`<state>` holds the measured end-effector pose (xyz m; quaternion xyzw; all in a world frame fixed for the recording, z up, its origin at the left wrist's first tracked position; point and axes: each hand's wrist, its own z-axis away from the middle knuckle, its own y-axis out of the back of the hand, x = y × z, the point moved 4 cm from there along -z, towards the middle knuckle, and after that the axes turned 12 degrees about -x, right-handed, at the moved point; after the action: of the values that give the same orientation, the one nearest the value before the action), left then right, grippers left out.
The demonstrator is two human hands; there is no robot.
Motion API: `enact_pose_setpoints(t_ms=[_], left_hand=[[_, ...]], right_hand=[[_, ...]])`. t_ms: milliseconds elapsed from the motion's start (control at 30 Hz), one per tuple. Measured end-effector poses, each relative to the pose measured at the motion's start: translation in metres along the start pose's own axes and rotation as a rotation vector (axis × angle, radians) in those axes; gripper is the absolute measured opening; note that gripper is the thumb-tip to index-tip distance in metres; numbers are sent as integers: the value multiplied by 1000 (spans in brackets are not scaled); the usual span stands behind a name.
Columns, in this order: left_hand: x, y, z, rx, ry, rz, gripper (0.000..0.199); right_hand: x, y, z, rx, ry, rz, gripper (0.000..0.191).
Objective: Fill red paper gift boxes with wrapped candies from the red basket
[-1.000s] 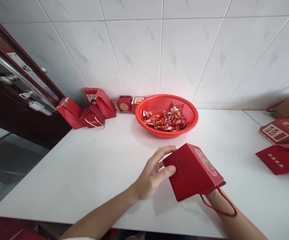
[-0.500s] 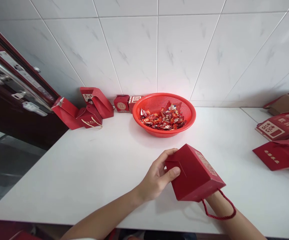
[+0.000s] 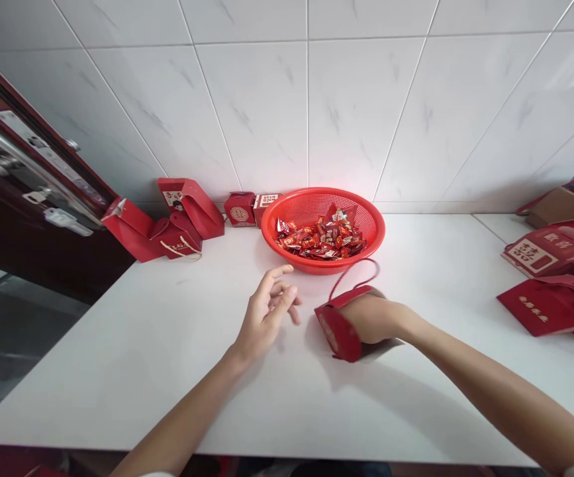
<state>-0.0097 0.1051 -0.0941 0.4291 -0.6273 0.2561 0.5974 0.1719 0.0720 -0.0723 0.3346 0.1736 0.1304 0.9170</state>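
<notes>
Well — the right hand [image 3: 369,318] is inside the red box [image 3: 339,334].

The right hand [image 3: 369,318] is sunk into the red box [image 3: 340,335], so its fingers and whatever they touch are hidden, as is the box's floor. The basket [image 3: 323,267] covers part of the small white-panelled box [image 3: 265,203] behind it; the lowest sweets [image 3: 322,237] lie buried under others, their print mostly too small to read. The right edge cuts off the brown carton [image 3: 559,211], and the left edge the door [image 3: 23,225]. Red shapes below the table's [image 3: 167,371] near edge are cropped, unclear.
</notes>
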Motion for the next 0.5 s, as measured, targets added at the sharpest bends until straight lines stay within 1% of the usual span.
enact_pose_setpoints(t_ms=[33,67,133,200,267,367,433,500], left_hand=[[7,-2,0,-3,-64,-35,32],[14,-4,0,-13,-135,-90,29],[30,-12,-1,-59,-262,-225,19],[39,-18,-3,-102,-314,-340,20],[42,-20,-5,-104,-288,-407,19],[38,-16,-9,-86,-189,-471,20],[32,-14,-11,-109,-123,-497,19],[27,-13,-11,-150,-71,-505,17]], right_hand=[[-7,7,-9,-9,9,28,5],[-13,13,-17,9,6,51,10],[-24,24,-27,60,9,68,14],[-30,30,-30,132,30,59,16],[-32,32,-27,193,51,38,20],[-27,26,-17,215,25,-8,21],[-22,22,-9,233,15,-63,21],[-19,19,-3,299,21,-136,21]])
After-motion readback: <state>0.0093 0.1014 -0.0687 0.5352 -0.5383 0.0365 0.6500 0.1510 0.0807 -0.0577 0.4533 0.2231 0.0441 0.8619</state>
